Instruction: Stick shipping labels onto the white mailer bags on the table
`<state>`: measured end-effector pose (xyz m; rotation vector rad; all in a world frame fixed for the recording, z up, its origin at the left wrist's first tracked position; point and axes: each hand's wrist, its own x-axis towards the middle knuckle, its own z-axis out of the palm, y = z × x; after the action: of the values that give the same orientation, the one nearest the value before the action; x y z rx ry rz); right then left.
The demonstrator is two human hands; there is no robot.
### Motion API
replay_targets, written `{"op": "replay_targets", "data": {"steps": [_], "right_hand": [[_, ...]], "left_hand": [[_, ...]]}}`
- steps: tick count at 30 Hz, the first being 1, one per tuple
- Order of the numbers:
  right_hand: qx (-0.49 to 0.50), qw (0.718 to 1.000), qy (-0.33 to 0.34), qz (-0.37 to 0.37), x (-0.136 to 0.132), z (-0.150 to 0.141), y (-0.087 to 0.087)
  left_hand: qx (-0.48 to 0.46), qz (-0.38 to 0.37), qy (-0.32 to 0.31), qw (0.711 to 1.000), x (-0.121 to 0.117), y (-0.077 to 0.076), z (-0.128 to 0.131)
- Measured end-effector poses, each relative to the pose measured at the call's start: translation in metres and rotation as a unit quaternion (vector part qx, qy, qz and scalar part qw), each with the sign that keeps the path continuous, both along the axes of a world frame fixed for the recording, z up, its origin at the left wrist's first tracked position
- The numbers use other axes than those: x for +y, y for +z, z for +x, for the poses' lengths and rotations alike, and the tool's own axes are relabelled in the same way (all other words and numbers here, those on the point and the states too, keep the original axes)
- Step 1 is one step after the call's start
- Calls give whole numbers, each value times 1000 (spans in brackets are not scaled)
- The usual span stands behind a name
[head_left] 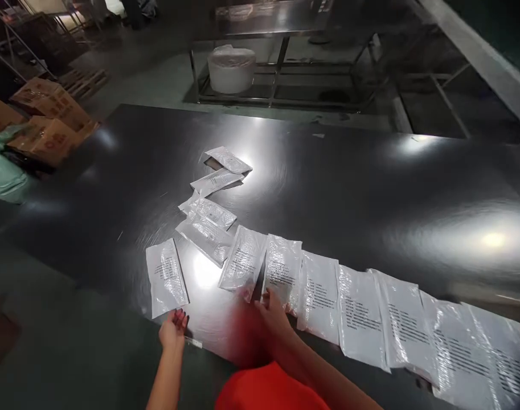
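A white plastic packet with dark printed text (167, 279) lies apart at the left of the metal table. At its lower edge is my left hand (173, 330), fingers curled in, with nothing visible in them. My right hand (274, 313) reaches to the lower left corner of another printed packet (283, 262); its thumb and fingers are apart, the fingertips touching or just over the edge. Left of that hand, a packet (245, 259) is partly covered at its bottom by a red blur (245, 336). Further packets (362, 316) run to the right in an overlapping row.
Several more packets (206, 233) lie in a loose, staggered line up the dark metal table (328, 188). Cardboard boxes (50, 122) and a pale green bag (3, 176) are at the left. Beyond the table a white tub (232, 71) sits under another metal table.
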<state>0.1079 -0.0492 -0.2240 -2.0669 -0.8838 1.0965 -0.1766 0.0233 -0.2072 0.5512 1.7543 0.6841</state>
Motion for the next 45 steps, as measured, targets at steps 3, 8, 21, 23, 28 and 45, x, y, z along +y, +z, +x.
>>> {"op": "replay_targets", "data": {"steps": [3, 8, 21, 23, 28, 45], "right_hand": [[-211, 964, 161, 20, -20, -10, -8], [-384, 826, 407, 76, 2, -22, 4], [-413, 811, 412, 42, -28, 21, -23], [-406, 813, 415, 37, -30, 25, -24], [-383, 824, 417, 32, -24, 24, -20], [-302, 879, 366, 36, -14, 25, -4]], "left_hand": [[101, 54, -2, 993, -17, 5, 12], [219, 199, -173, 939, 34, 25, 49], [321, 312, -627, 637, 180, 22, 156], [330, 315, -651, 606, 187, 25, 154], [330, 341, -671, 570, 181, 53, 131], [409, 209, -391, 797, 108, -5, 61]]}}
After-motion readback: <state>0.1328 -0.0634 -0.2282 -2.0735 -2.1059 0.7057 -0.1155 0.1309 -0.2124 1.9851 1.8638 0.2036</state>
